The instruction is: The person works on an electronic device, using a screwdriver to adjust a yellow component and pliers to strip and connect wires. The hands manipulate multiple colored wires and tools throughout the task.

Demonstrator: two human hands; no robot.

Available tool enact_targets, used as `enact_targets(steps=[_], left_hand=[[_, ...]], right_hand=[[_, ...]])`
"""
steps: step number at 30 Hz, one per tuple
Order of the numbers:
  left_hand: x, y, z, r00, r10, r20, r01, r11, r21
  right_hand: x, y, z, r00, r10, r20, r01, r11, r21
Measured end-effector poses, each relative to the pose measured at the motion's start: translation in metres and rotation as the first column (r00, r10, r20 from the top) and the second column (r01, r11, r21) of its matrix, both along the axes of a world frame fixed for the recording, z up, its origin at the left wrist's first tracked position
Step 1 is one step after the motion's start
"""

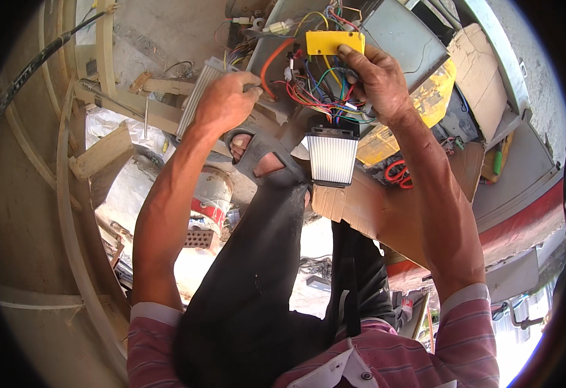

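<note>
My right hand (380,81) grips a flat yellow plate (325,43), thumb pressed on its face, above a tangle of coloured wires (312,94). My left hand (228,100) is closed with fingers curled beside a grey finned metal box (195,103); what it holds, if anything, is hidden. A thick orange cable (270,68) curves just right of its fingertips. Below the wires stands a silver finned controller box (333,158), its leads running up into the tangle.
My sandalled foot (260,158) rests between the two finned boxes. Cardboard (386,213) lies under the controller. A grey metal panel (402,42) and a yellow case (435,97) are at the right. A bucket (213,194) stands lower left, near a curved metal frame (69,187).
</note>
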State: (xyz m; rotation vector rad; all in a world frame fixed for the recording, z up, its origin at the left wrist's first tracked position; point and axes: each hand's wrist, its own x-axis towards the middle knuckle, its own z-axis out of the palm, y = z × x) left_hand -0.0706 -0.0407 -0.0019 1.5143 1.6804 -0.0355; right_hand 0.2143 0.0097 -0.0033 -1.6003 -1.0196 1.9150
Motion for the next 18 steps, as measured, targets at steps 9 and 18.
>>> enact_targets(steps=[9,18], left_hand=[[0.019,-0.023,0.005,0.790,-0.449,-0.417,0.339,0.887,-0.314],[0.027,0.013,-0.027,0.879,-0.408,-0.246,0.222,0.808,-0.546]], right_hand=[[0.001,0.000,0.005,0.998,0.004,-0.057,-0.005,1.000,-0.013],[0.001,0.002,0.007,1.000,0.014,-0.017,-0.014,1.000,0.001]])
